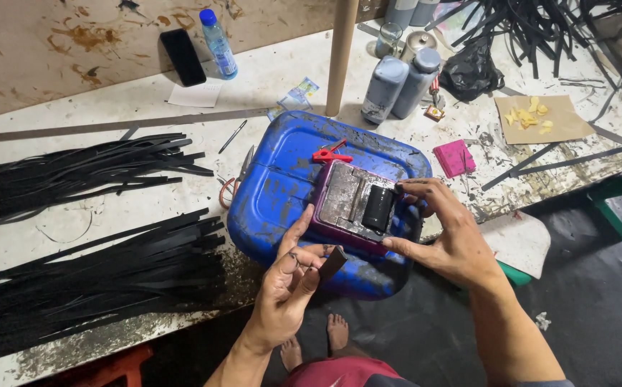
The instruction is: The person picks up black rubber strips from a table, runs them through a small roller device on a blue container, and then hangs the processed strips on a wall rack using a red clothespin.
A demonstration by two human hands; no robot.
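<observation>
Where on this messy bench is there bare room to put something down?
A bare strip of bench top lies between the upper bundle of black strips and the lower bundle. Another patch lies between the phone and the wooden post. It is crowded around the grey bottles and on the blue container, where both hands work.

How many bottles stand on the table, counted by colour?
Grey bottles: 2
Clear bottle with blue cap: 1
Total: 3
</observation>
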